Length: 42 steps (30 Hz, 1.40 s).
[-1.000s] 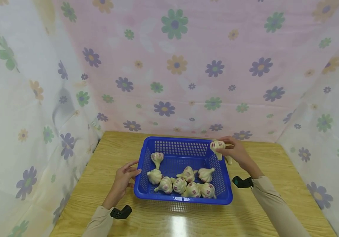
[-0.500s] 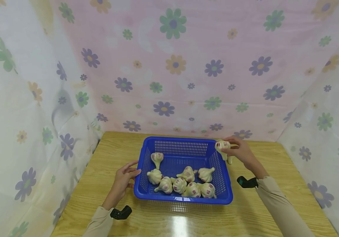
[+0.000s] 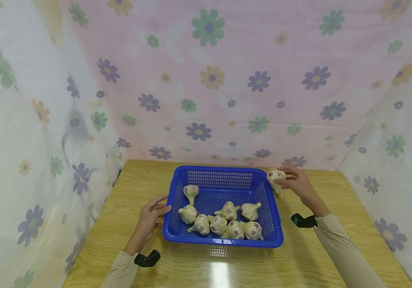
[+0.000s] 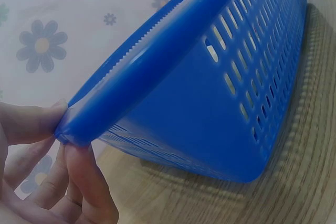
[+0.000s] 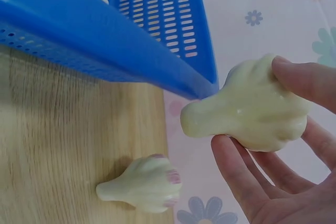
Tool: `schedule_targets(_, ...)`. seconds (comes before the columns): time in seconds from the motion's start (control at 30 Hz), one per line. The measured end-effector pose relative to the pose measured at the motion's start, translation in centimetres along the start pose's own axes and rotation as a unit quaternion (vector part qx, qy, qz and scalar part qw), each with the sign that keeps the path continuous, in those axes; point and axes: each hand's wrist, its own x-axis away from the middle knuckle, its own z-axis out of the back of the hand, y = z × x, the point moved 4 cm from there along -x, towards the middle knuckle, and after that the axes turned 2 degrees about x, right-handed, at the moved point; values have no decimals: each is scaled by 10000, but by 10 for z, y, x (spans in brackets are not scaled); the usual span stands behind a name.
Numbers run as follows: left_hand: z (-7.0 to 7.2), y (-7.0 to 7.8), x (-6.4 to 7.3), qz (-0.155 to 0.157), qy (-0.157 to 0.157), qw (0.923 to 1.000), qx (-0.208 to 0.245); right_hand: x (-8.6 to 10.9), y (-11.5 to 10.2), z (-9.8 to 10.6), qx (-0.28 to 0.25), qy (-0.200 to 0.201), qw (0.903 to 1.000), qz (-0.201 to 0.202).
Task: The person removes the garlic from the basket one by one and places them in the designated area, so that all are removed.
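My left hand (image 3: 150,218) pinches the left rim of a blue plastic basket (image 4: 152,66), thumb above and fingers below. In my right hand (image 3: 297,186) is a garlic bulb (image 5: 257,106), whitish with purple marks, held between thumb and fingers beside the basket's back right corner. Its stem points toward the basket in the right wrist view. Below it, a second garlic bulb (image 5: 142,184) lies on the wooden table, mostly covered by the held one in the head view. Several garlic bulbs (image 3: 234,231) lie inside the basket, mostly along its front side.
The wooden table (image 3: 134,180) extends on both sides of the basket. Flowered cloth (image 3: 213,108) hangs behind the table and along both sides. A black device (image 3: 147,258) sits on the left wrist, and another black device (image 3: 304,221) on the right.
My right hand has moved right with the garlic bulb, from over the basket's back right corner to just outside the rim. The left hand and the basket have stayed in place.
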Motion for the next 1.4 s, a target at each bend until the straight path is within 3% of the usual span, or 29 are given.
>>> schedule_targets(0.1,0,0,-1,43,38,10000,-34,-2,6,3,96,91,9999,49)
schedule_targets(0.3,-1,7,3,-291,-33,9995,99,-2,10,8,240,187,9995,117)
schedule_targets(0.5,0,6,2,-295,-23,9995,67,-3,9,12,464,189,9987,120)
schedule_targets(0.87,0,9,6,89,98,9998,163,-3,15,17,648,155,9978,58)
schedule_targets(1.23,1,-2,0,66,32,10000,-52,-1,29,28,652,341,9973,3)
schedule_targets(1.4,-2,4,4,-244,-64,9997,64,0,43,34,430,388,9979,-278)
